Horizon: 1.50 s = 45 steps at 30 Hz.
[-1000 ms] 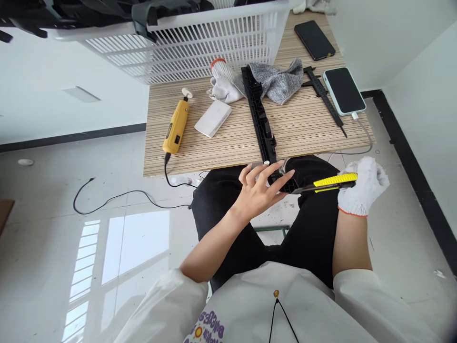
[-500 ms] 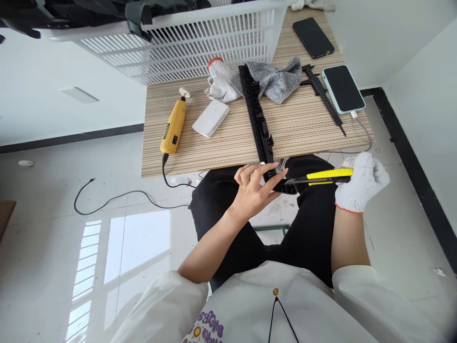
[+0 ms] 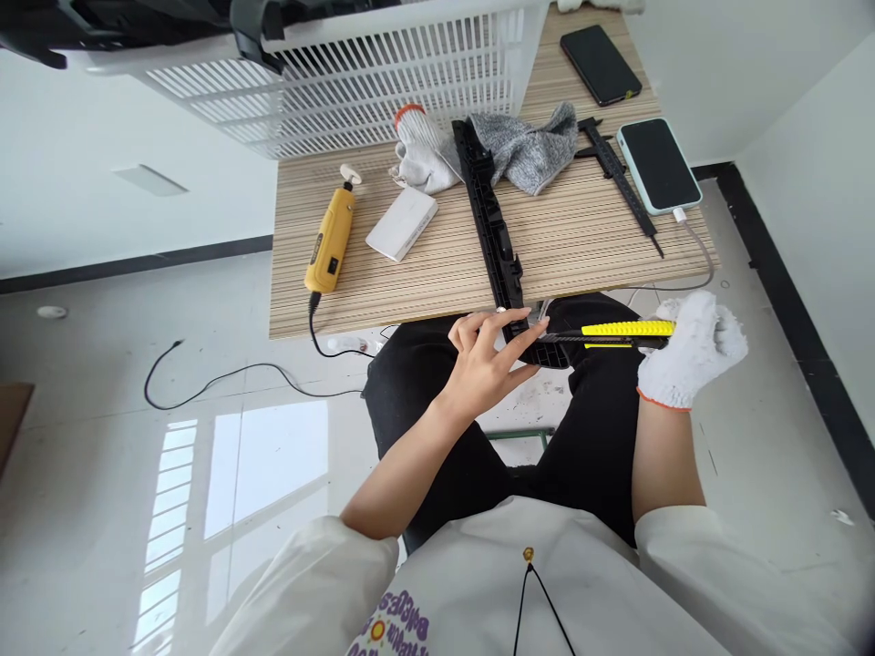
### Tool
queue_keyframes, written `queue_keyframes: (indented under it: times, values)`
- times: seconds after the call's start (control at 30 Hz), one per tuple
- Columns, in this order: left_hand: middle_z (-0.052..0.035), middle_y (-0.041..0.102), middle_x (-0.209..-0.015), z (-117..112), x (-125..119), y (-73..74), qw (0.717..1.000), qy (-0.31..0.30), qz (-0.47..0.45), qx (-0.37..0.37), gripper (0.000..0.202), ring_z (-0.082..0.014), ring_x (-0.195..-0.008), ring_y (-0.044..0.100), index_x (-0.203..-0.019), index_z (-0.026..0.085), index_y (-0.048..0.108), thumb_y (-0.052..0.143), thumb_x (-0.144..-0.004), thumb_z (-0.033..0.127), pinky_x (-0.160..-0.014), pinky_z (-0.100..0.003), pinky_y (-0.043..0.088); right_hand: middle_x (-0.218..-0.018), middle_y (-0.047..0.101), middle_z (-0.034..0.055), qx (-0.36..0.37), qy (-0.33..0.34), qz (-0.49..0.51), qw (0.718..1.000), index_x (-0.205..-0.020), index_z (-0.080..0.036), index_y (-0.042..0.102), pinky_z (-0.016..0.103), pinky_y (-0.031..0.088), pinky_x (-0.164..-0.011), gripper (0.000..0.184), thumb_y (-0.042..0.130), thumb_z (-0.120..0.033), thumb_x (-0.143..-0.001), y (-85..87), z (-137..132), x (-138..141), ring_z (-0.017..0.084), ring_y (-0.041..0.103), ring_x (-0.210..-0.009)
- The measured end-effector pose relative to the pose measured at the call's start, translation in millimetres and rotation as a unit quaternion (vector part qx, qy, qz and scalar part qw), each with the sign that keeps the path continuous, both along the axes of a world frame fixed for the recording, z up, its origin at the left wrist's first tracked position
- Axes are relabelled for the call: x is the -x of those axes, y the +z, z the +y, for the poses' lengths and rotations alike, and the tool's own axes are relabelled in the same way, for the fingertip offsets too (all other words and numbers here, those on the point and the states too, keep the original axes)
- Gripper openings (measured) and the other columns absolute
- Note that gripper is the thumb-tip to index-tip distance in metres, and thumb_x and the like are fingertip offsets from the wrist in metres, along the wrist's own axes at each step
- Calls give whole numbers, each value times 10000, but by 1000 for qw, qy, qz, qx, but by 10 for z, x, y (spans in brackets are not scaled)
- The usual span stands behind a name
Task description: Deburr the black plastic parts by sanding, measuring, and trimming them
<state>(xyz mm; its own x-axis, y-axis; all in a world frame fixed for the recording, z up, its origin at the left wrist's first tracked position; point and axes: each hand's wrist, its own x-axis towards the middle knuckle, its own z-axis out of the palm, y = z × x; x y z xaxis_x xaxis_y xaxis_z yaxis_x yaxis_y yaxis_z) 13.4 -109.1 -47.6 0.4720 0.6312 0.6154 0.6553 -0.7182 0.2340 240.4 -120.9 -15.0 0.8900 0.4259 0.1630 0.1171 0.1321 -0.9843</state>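
A long black plastic part (image 3: 493,228) lies across the table's front edge, its far end by the gray cloth and its near end over my lap. My bare left hand (image 3: 487,357) grips that near end, fingers bent over it. In a white glove with an orange cuff, my right hand (image 3: 692,348) is closed around a yellow utility knife (image 3: 625,332). The knife's blade points left and reaches the near end of the part, close to my left fingertips. Whether the blade's edge touches the plastic I cannot tell.
On the table (image 3: 424,292) lie a yellow rotary tool (image 3: 332,239), a white box (image 3: 402,224), a white glove (image 3: 424,157), a gray cloth (image 3: 530,150), a caliper (image 3: 619,178) and two phones (image 3: 660,166), (image 3: 600,66). A white plastic basket (image 3: 396,87) stands behind, holding black parts.
The knife in my right hand has shifted slightly left, its blade further over the part's near end. My left hand keeps its hold; the whole view has moved a little.
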Motion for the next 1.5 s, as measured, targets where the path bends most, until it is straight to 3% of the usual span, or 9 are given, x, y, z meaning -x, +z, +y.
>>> queue_keyframes:
  times: [0.23, 0.43, 0.57, 0.67, 0.83, 1.13, 1.33, 1.43, 1.5]
  values:
    - [-116, 653, -1267, -5, 23, 21, 1000, -4, 0, 17, 402, -287, -1102, 472, -1263, 318, 740, 798, -865, 320, -923, -426, 316, -452, 508, -34, -41, -44, 16, 998, -441, -205, 494, 208, 340, -360, 306, 582, -298, -719, 13, 34, -20, 93, 485, -406]
    - [-114, 619, -1321, -12, 73, -8, 999, 12, 14, 51, 422, -306, -1128, 472, -1311, 389, 711, 761, -892, 399, -933, -449, 296, -426, 471, -41, -40, 50, 59, 996, -448, -220, 397, 252, 338, -341, 307, 598, -254, -679, -16, -15, -15, 119, 451, -348]
    - [-126, 609, -1331, -12, 76, -8, 998, 7, 8, 62, 417, -301, -1127, 480, -1320, 367, 712, 742, -909, 433, -942, -447, 290, -444, 477, -29, -57, -50, -28, 997, -429, -206, 419, 239, 402, -438, 332, 572, -254, -720, -45, 11, -43, 97, 479, -426]
    - [-110, 605, -1325, -23, 54, 8, 999, -16, 9, 42, 386, -296, -1136, 459, -1280, 407, 732, 730, -906, 502, -967, -447, 291, -497, 432, -30, -98, -117, 6, 988, -482, -215, 326, 218, 382, -437, 425, 629, -352, -746, -68, 59, -104, 93, 457, -493]
    - [-72, 619, -1291, -39, 26, 19, 997, -68, 14, -29, 336, -279, -1140, 421, -1223, 463, 749, 660, -925, 589, -1028, -438, 309, -586, 351, -17, -86, -119, 26, 989, -533, -231, 263, 209, 309, -386, 498, 658, -465, -726, -82, 74, -155, 119, 461, -557]
    - [-68, 609, -1348, -11, 80, -17, 997, -76, 18, -6, 471, -298, -1162, 416, -1326, 451, 696, 445, -984, 655, -1040, -473, 288, -596, 413, -12, -74, -89, 54, 992, -536, -222, 337, 208, 304, -378, 453, 657, -442, -769, -75, 43, -148, 108, 436, -534]
    - [-103, 532, -1471, 392, 288, 160, 997, 34, 6, 74, 537, -328, -1173, 430, -1453, 388, 602, 324, -1041, 591, -1026, -506, 277, -602, 563, -13, -33, -68, 95, 993, -593, -219, 479, 187, 233, -278, 334, 643, -449, -771, 84, 201, -43, 103, 466, -457]
    - [-111, 514, -1489, 832, 355, 307, 993, 79, -6, 89, 523, -343, -1239, 414, -1462, 349, 594, 314, -1060, 530, -1069, -519, 271, -572, 595, -5, -43, -45, 60, 996, -574, -213, 506, 190, 278, -276, 285, 616, -379, -779, 324, 644, 54, 104, 481, -430]
    - [-103, 530, -1473, 1184, 355, 372, 993, 62, 8, 100, 493, -341, -1258, 418, -1454, 350, 595, 323, -1065, 484, -1084, -520, 285, -572, 596, -5, -77, 32, -14, 996, -581, -205, 500, 181, 363, -324, 267, 589, -314, -808, 464, 1045, 108, 105, 542, -474]
